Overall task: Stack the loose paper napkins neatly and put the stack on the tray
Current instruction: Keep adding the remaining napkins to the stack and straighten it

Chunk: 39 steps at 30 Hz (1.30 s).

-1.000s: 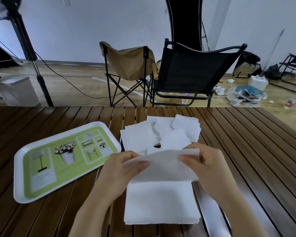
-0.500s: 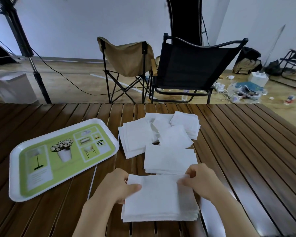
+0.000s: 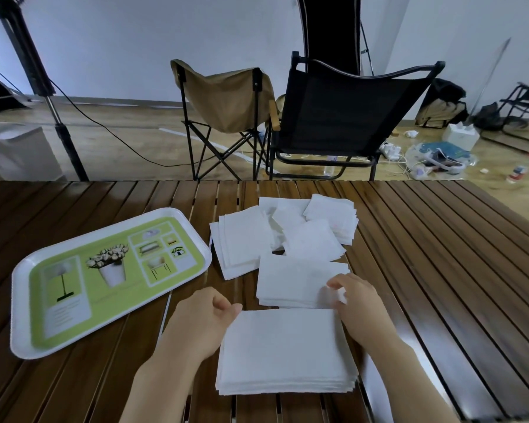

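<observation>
A squared stack of white paper napkins lies on the table right in front of me. My left hand sits at its far left corner, fingers curled, thumb tip on the corner. Just behind the stack lies a second flat pile of napkins. My right hand pinches the near right corner of that pile, lifting it slightly. More loose napkins lie scattered behind, overlapping each other. The white-rimmed green tray rests on the table to the left, with nothing on it.
The slatted wooden table ends a little beyond the napkins. Behind it stand a tan folding chair and a black chair. A fan stand and a white bin are at far left.
The napkin I held in both hands has gone down onto the near stack. My right hand has moved forward to the pile behind it and taken its corner.
</observation>
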Each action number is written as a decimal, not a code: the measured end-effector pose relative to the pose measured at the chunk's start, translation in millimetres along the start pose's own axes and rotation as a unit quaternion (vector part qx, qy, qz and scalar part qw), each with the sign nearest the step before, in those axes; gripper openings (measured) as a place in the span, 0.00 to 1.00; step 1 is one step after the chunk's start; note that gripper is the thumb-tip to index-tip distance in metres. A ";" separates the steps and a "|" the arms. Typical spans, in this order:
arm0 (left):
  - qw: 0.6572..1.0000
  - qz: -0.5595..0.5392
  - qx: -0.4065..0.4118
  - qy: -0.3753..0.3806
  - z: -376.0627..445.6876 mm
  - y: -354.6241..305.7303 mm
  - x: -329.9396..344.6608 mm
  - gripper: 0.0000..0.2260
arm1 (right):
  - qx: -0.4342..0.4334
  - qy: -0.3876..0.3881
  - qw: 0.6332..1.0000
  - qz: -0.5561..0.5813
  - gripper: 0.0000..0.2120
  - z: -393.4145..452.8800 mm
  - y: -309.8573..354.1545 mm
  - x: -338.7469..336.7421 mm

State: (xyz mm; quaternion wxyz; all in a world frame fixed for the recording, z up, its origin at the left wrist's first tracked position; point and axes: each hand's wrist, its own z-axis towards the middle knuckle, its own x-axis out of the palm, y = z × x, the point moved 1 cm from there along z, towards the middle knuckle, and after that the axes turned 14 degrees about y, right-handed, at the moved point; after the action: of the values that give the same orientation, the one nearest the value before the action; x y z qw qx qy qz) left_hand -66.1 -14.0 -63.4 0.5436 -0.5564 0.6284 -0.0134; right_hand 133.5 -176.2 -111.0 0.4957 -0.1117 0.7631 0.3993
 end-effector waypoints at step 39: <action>0.996 -0.030 0.077 -0.045 -4.6 -10.8 -0.5 0.10 | 0.033 -0.103 0.970 0.220 0.06 -9.3 31.3 -44.9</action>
State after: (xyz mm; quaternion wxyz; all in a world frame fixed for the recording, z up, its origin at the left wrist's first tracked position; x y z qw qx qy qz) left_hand -62.0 -20.4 -54.4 0.6119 -0.5309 0.5839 -0.0533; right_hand 131.2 -172.5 -55.7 0.4754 0.1170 0.7266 0.4820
